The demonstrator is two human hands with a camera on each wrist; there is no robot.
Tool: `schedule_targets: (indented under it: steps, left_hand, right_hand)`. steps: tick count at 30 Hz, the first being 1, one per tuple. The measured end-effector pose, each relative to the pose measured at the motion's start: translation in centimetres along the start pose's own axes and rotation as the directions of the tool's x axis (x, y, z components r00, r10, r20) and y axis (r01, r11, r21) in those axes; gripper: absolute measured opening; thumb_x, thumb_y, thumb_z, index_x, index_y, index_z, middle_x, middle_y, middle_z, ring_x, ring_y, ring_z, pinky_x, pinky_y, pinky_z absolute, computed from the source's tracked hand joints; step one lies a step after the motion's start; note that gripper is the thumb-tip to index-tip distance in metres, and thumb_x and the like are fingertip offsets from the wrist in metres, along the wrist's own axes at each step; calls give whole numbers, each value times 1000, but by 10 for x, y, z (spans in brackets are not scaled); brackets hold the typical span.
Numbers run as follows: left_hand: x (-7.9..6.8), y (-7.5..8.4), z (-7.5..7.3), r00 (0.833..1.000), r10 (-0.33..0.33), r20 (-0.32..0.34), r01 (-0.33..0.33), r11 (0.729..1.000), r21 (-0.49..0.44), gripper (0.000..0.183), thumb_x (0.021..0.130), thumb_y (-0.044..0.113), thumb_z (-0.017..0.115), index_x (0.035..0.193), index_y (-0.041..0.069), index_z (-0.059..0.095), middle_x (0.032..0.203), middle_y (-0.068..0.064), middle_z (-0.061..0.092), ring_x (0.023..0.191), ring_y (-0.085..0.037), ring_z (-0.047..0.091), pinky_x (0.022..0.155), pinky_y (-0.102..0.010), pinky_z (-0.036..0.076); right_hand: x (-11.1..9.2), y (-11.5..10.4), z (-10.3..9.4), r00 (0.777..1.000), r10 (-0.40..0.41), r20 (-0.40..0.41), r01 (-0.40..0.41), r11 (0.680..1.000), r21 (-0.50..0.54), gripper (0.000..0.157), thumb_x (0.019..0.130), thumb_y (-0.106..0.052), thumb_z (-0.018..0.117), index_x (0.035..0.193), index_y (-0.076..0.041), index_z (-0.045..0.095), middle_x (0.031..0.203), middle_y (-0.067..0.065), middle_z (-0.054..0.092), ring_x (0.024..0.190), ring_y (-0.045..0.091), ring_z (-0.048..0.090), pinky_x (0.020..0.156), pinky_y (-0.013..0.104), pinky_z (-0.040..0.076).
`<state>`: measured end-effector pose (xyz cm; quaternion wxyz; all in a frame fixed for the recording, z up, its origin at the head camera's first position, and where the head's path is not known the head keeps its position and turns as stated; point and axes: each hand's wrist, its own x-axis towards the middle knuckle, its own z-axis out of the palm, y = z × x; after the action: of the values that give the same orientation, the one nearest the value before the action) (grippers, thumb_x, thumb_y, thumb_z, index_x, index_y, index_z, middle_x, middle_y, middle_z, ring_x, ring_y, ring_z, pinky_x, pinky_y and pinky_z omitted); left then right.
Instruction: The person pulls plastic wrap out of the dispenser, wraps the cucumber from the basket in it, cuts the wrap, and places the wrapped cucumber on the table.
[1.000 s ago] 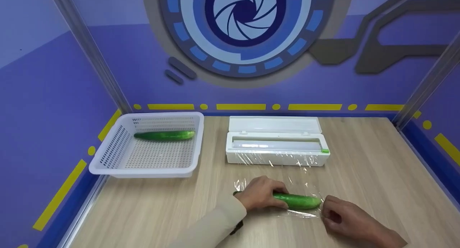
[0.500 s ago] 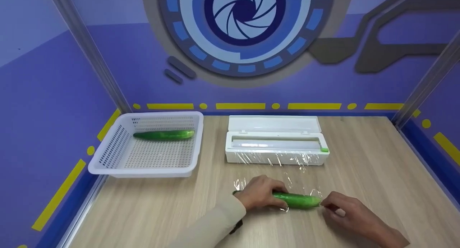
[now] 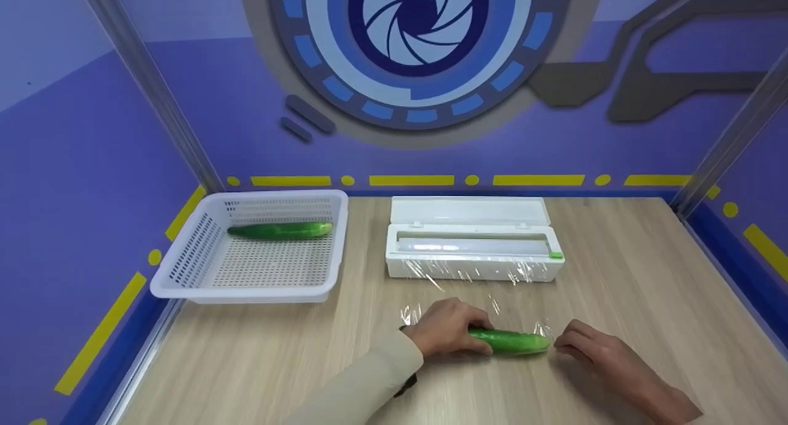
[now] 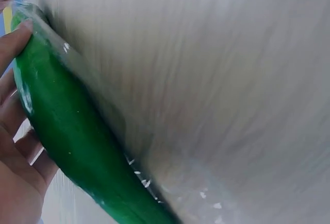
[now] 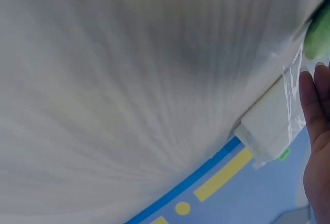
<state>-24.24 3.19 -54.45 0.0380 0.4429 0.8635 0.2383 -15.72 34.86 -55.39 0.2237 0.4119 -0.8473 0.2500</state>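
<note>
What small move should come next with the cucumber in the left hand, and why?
Probably the right hand should fold the cling film snugly over the pale end of the cucumber. Its fingertips are at the film there, creased film shows beside that end, and the left hand grips the cucumber, which should keep it steady.
</note>
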Motion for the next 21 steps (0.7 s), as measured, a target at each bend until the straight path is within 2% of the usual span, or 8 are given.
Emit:
schedule_targets:
  steps: [2,6,8,10,12,14,16,21]
  left_hand:
    - [0,0,-1,1000,6,7,-6,1000,-2,30,84,43,91,106,24,83,92,16,77,72,7,52,68,-13,40]
    - [0,-1,-1,1000,10,16,-10,1000,5,30,85,43,90,107,23,83,92,16,76,72,7,53,68,-13,41]
    - [1,-1,0,1000,15,17,-16,1000,2,30,85,42,90,107,23,83,93,16,76,72,7,54,69,-13,42]
    - [1,-1,0,1000,22,17,-22,1000,1,30,85,42,90,107,22,83,94,15,77,73,7,54,69,-13,42]
    - [1,-1,0,1000,27,15,-27,1000,3,30,85,41,90,108,22,83,95,15,77,74,7,55,70,-13,43]
    - [1,-1,0,999,29,14,-29,1000,5,30,85,41,90,108,23,83,95,15,77,75,7,56,71,-13,43]
    - [1,-1,0,999,28,15,-28,1000,7,30,85,41,90,108,23,83,96,15,77,75,7,56,72,-13,44]
    - [0,-1,-1,999,25,23,-25,1000,-6,31,85,40,90,110,22,83,98,14,78,77,7,58,74,-13,44]
  right_hand:
    - [3,3,-1,1000,-2,-9,2,1000,-28,38,115,-33,41,98,-14,70,97,-8,61,81,2,60,71,12,48]
    - [11,7,-3,1000,3,2,-3,999,-47,40,115,-35,39,97,-15,70,97,-9,61,81,2,61,72,12,49]
    - [15,10,-4,1000,4,12,-3,999,-36,26,112,-26,52,98,-15,70,97,-9,61,81,3,62,72,13,50]
    - [19,13,-4,1000,7,26,-7,1000,-21,10,103,-6,69,98,-14,70,97,-8,62,82,5,63,73,14,51]
    - [23,16,-4,999,25,42,-25,1000,4,30,87,12,80,98,-14,70,97,-8,62,83,5,64,73,14,50]
    - [26,19,-2,997,51,57,-53,998,31,47,72,24,83,97,-14,70,97,-8,63,83,5,64,74,13,49]
    - [29,22,0,994,75,73,-80,995,61,48,72,24,83,98,-14,71,96,-9,64,83,5,63,74,12,48]
    - [32,30,8,989,123,84,-133,982,132,35,76,13,86,94,-15,73,93,-9,65,82,6,63,74,12,47]
